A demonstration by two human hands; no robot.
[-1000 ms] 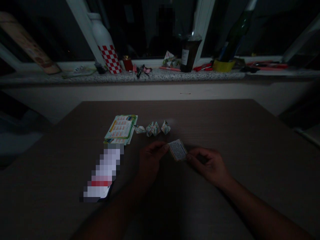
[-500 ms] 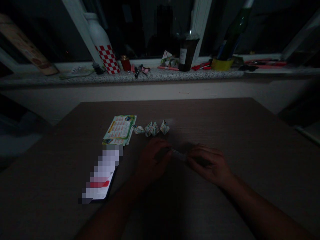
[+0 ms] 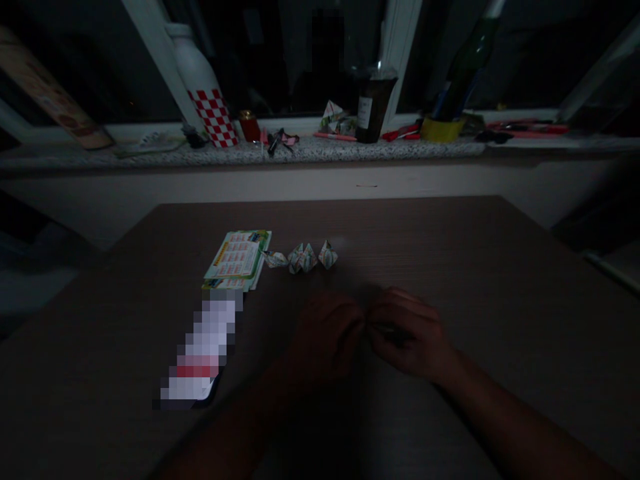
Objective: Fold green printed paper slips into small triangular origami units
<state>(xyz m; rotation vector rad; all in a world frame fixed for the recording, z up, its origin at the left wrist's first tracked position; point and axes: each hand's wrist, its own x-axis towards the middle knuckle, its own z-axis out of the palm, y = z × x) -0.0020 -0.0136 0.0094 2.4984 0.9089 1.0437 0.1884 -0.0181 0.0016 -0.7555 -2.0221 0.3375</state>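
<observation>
The scene is very dark. My left hand and my right hand meet low over the brown table, fingers curled and fingertips touching. The small printed paper square seen earlier is hidden between them, with only a dark sliver showing at the fingertips. Just beyond my hands lie three small folded paper shapes in a row. A stack of printed paper sheets lies to their left.
A blurred-out flat object lies on the table at my left. The granite window sill behind carries a white bottle with red checks, a dark jar, a green bottle, a yellow tape roll and small clutter.
The paper square, held up and plainly visible between both hands a second ago, was lowered to the table; my hands have closed together over it and it is now hidden.
</observation>
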